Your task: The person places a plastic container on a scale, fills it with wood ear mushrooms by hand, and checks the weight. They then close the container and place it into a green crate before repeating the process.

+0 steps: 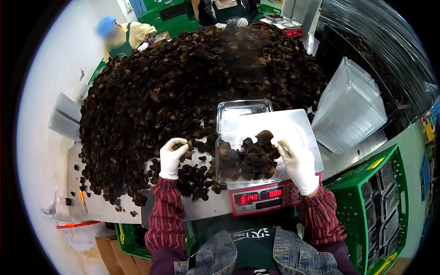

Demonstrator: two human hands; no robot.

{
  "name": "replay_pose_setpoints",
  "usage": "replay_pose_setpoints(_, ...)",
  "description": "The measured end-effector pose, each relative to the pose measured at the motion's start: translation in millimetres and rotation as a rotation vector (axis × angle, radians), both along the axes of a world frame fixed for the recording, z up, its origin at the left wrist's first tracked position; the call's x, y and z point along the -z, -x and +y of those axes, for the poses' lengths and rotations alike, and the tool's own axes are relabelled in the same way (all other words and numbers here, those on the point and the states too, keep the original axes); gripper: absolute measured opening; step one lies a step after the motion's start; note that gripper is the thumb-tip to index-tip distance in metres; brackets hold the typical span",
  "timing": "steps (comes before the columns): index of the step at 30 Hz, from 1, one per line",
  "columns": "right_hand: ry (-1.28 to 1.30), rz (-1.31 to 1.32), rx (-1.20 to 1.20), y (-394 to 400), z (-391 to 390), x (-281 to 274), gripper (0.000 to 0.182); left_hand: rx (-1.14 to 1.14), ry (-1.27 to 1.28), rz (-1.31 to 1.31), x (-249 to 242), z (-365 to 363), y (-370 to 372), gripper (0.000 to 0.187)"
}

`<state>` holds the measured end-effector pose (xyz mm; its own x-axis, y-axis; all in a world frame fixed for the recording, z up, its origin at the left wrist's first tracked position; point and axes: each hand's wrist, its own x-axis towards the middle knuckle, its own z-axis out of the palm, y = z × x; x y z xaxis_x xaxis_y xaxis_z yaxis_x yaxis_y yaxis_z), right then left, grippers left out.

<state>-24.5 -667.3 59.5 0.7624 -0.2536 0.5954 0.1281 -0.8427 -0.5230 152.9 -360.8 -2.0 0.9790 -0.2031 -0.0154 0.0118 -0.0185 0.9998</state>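
Observation:
My left hand (170,160), in a white glove, is closed in a pinch beside the large pile of dark dried fungus (183,87); whatever lies between its fingertips is too small to tell. A clear plastic box (244,106) stands with its lid open on the white-topped red scale (293,123). Dark fungus pieces (256,160) fill its near half. The scale's display reads 0.140 and 0.00. At the right edge of the box is my gloved right hand (299,167), its thumb and fingers brought together near the fungus; what they grip is hidden.
Nested clear boxes (350,107) stand right of the scale. A green crate (401,206) with packed boxes is at lower right. An orange-handled tool (82,197) lies at left. Beyond the pile are two people: one in a blue cap (106,26), another with gloved hands (242,22).

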Motion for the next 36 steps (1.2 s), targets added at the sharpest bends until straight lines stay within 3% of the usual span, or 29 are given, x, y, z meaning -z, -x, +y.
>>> replay_pose_setpoints(1,-0.001,-0.001,0.007,-5.6,1.4,-3.7,0.012,0.043,0.078,-0.029,-29.2,-15.1,12.0,0.010)
replay_pose_setpoints(3,0.140,0.272,-0.069,-17.6,5.0,-10.1,0.014,0.225,0.047,-0.371,-58.3,-40.2,25.9,0.015)
replay_pose_setpoints(7,0.163,0.541,-0.097,-42.3,21.2,-7.9,0.020,0.477,-0.385,-0.926,-82.7,-95.3,58.4,0.027)
replay_pose_setpoints(10,0.120,0.400,-0.149,-48.7,16.1,13.0,0.019,0.631,-0.555,-0.910,-76.9,-114.1,73.5,0.026)
replay_pose_setpoints(13,-0.040,0.464,-0.116,-43.3,5.3,-9.5,0.021,0.562,-0.512,-0.968,-74.9,-110.1,81.0,0.030)
replay_pose_setpoints(16,-0.648,0.482,-0.154,-31.3,-7.1,-26.8,0.021,0.412,-0.381,-0.985,-75.2,-108.0,78.5,0.034)
replay_pose_setpoints(17,-0.646,0.482,-0.154,-28.4,-8.3,-32.1,0.021,0.333,-0.285,-0.929,-73.5,-109.4,82.5,0.036)
replay_pose_setpoints(19,-0.887,0.544,-0.235,-22.1,-6.5,-45.2,0.021,0.340,-0.143,-0.789,-84.4,-117.5,92.8,0.042)
replay_pose_setpoints(21,-0.998,0.584,-0.287,-15.0,11.2,-56.7,0.023,0.398,-0.173,-0.715,-102.4,-128.0,102.6,0.045)
replay_pose_setpoints(22,-0.987,0.580,-0.313,-12.9,16.5,-62.1,0.022,0.445,-0.048,-0.631,-91.1,-129.8,100.2,0.045)
replay_pose_setpoints(23,-0.976,0.579,-0.339,-10.2,21.4,-69.5,0.022,0.401,-0.029,-0.578,-91.7,-127.7,99.9,0.037)
replay_pose_setpoints(24,-0.849,0.414,-0.246,-9.6,28.2,-71.1,0.020,0.349,0.014,-0.559,-92.1,-118.8,97.0,0.032)
replay_pose_setpoints(25,-0.835,0.291,-0.088,-7.3,32.6,-82.8,0.014,0.299,0.055,-0.539,-92.4,-102.9,92.9,0.028)
replay_pose_setpoints(28,-0.810,0.158,0.025,3.9,7.7,-79.4,0.014,-0.131,-0.235,-0.510,-104.3,-25.1,94.4,0.021)
replay_pose_setpoints(30,-0.755,0.142,0.093,10.9,-6.9,-65.0,0.019,-0.414,-0.284,-0.463,-87.0,51.5,95.4,0.021)
replay_pose_setpoints(31,-0.766,0.172,0.123,14.9,-14.0,-56.8,0.018,-0.526,-0.576,-0.592,-78.6,97.7,97.5,0.021)
replay_pose_setpoints(32,-0.740,0.175,0.138,18.0,-20.4,-45.4,0.018,-0.613,-0.608,-0.546,-61.9,149.4,103.0,0.020)
replay_pose_setpoints(33,-0.714,0.178,0.151,20.4,-25.3,-34.1,0.018,-0.695,-0.677,-0.393,-38.5,210.8,110.0,0.021)
replay_pose_setpoints(34,-0.717,0.186,0.143,22.8,-27.8,-25.4,0.018,-0.696,-0.983,-0.558,-26.6,253.8,121.5,0.023)
replay_pose_setpoints(36,-0.681,0.255,0.209,25.1,-28.8,-12.4,0.017,-0.667,-1.209,-0.214,23.1,361.0,141.1,0.043)
